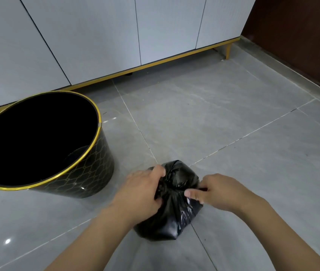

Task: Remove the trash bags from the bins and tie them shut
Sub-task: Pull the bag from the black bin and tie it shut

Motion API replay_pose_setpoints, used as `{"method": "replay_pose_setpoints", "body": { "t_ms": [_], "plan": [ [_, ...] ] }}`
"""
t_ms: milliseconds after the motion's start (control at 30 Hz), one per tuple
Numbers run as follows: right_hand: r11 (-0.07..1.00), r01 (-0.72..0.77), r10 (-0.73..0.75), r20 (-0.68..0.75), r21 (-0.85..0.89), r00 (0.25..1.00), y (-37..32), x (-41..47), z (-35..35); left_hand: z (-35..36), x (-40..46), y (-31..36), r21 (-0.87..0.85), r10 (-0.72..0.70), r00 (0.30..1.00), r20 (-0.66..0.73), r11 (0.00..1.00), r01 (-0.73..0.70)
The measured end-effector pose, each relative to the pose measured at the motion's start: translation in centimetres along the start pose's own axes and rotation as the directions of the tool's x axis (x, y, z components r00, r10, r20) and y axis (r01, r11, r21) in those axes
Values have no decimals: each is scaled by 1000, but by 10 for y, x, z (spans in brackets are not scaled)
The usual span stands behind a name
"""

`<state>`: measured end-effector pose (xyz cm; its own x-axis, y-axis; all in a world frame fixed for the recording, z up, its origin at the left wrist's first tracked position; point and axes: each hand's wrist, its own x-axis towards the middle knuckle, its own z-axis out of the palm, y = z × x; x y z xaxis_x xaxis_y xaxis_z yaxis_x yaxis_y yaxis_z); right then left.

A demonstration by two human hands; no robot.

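A small black trash bag (171,216) sits on the grey tiled floor in front of me, its top gathered into a bunch. My left hand (142,189) grips the bunched plastic from the left side. My right hand (216,189) pinches the plastic on the right, thumb pressed against the gathered neck. A round black bin (96,163) with a gold rim and gold lattice pattern stands to the left of the bag, with no bag visible in its dark inside.
A white cabinet (104,36) on a gold base and thin gold legs runs along the back. A dark brown wall (299,32) closes the right side. Grey floor tiles (223,118) stretch between the cabinet and the bag.
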<state>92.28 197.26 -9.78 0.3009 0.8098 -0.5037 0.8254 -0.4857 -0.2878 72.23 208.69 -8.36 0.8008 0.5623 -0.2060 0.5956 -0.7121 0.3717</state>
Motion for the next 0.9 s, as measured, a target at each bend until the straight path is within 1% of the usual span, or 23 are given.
{"method": "replay_pose_setpoints", "body": {
  "t_ms": [33,67,133,200,267,333,467,533,600,667,700,733,767,833,867,900],
  "plan": [
    [998,17,-21,67,67,998,1,1,4,2,-1,-1,145,-22,1000,-10,989,24],
    [990,27,-42,106,137,994,3,1,9,5,-1,-2,250,-66,997,-29,966,71],
    [963,30,-64,117,269,991,5,3,17,11,-3,-2,356,-135,989,-65,923,149],
    [925,15,-56,97,380,994,9,6,21,19,-5,-2,399,-161,985,-68,900,175],
    [895,-10,-39,101,447,994,13,8,20,25,-7,-5,386,-170,981,-97,902,195],
    [879,-33,-23,111,475,994,16,9,18,25,-8,-7,339,-178,977,-116,918,207],
    [859,-48,0,95,510,996,20,9,12,15,-7,-3,201,-208,974,-88,954,222],
    [833,-71,24,92,549,995,23,7,9,8,-4,1,141,-229,972,-55,962,234],
    [803,-95,46,96,589,994,25,5,7,5,-2,3,159,-254,967,13,955,249],
    [756,-138,67,133,640,989,24,2,5,3,1,3,169,-286,955,76,948,270],
    [699,-170,70,170,695,983,24,1,5,3,2,2,143,-303,947,103,947,288],
    [606,-205,63,210,769,976,23,0,4,4,2,1,87,-324,937,129,945,315],
    [473,-239,46,247,848,968,22,-1,3,5,3,-1,4,-347,924,159,936,351],
    [129,-296,-15,300,946,954,18,0,1,8,4,-3,-149,-371,907,200,903,402],
    [-47,-317,-45,315,947,948,13,0,0,11,4,-3,-171,-365,911,190,902,397],
    [-199,-326,-62,320,924,945,8,1,-1,15,5,-1,-167,-356,919,166,909,382]
  ]
}}
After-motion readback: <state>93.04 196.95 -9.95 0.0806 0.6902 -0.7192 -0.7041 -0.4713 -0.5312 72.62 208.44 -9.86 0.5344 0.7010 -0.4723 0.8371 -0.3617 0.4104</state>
